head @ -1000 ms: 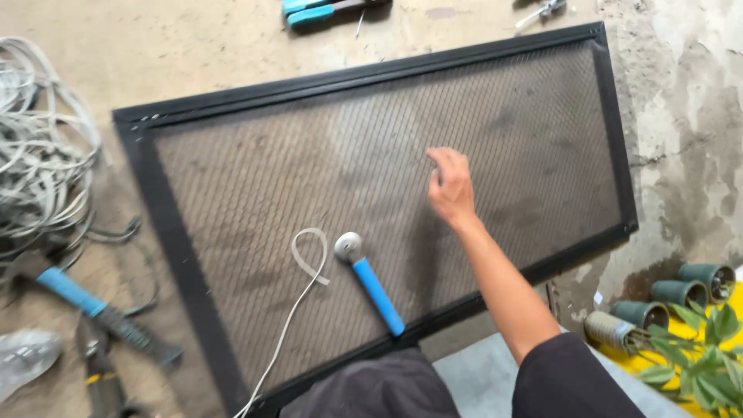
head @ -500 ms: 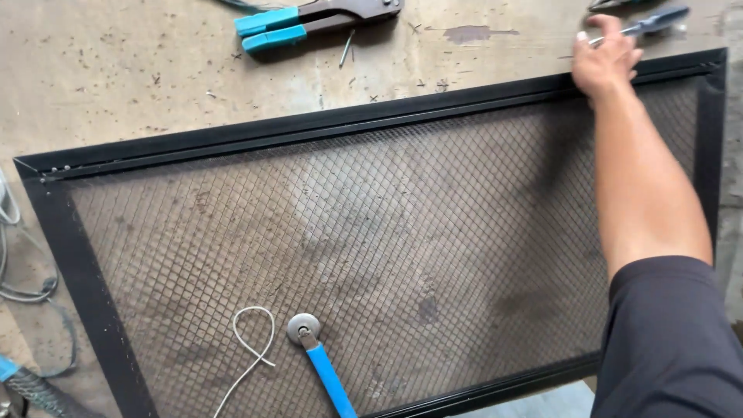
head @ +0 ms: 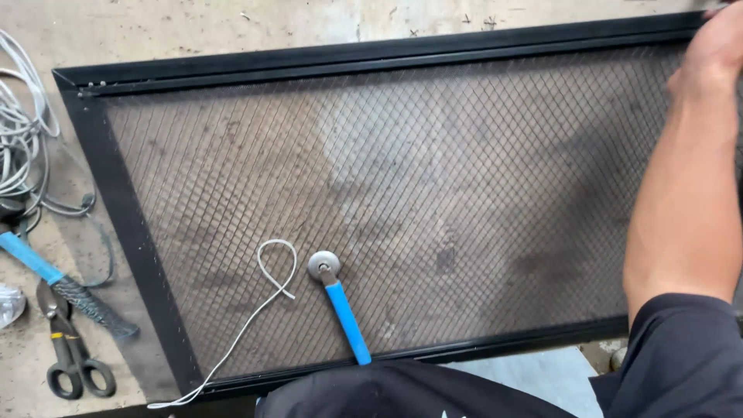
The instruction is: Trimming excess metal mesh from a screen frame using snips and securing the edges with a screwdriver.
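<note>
Right hand (head: 716,42) reaches to the screen's (head: 433,193) far right corner, fingers cut off from view, grip unclear. Roller (head: 340,306) and cord (head: 267,298) lie on the screen's near edge.

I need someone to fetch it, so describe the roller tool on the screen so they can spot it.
Find the black-framed mesh screen on the floor. Near its bottom edge lies the roller tool, beside a looped white cord. It alone has a small metal wheel on a bright blue handle.

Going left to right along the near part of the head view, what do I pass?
Black-handled scissors → looped white cord → blue-handled roller tool on the black-framed mesh screen → right hand, reaching to the far corner.
</note>
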